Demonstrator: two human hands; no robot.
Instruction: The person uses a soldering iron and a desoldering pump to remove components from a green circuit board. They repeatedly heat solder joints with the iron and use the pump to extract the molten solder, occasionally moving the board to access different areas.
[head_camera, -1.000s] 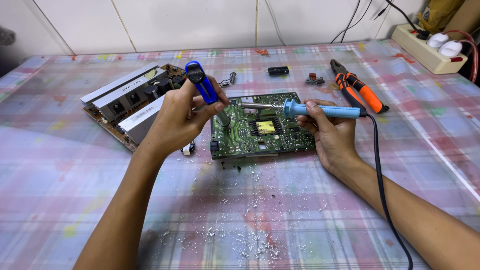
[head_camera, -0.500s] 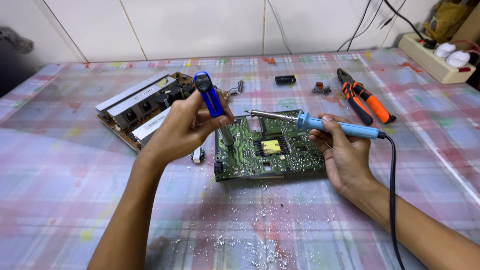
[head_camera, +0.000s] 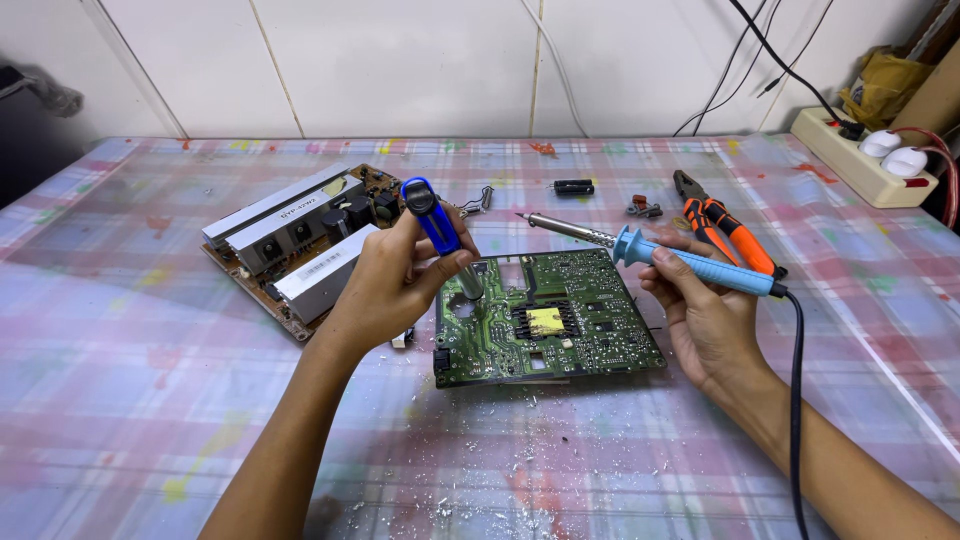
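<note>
A green circuit board (head_camera: 570, 320) lies flat in the middle of the table with a yellow-topped part at its centre. My left hand (head_camera: 395, 280) grips a blue desoldering pump (head_camera: 440, 232), its metal tip pointing down at the board's left end. My right hand (head_camera: 705, 310) holds a light-blue soldering iron (head_camera: 690, 262). The iron's metal tip (head_camera: 545, 221) points left and hovers above the board's far edge, clear of it. A dark cord (head_camera: 797, 400) runs from the iron along my right forearm.
A second board (head_camera: 300, 240) with silver heat sinks lies to the left. Orange-handled pliers (head_camera: 725, 232) lie to the right. Small loose parts (head_camera: 573, 186) sit beyond the green board. A power strip (head_camera: 865, 160) stands at the far right. White debris (head_camera: 440, 500) litters the plaid cloth.
The soldering iron's tip has lifted off the board and drawn back toward its far edge. The view has shifted, so the board sits lower in the picture. My left hand keeps the pump in place.
</note>
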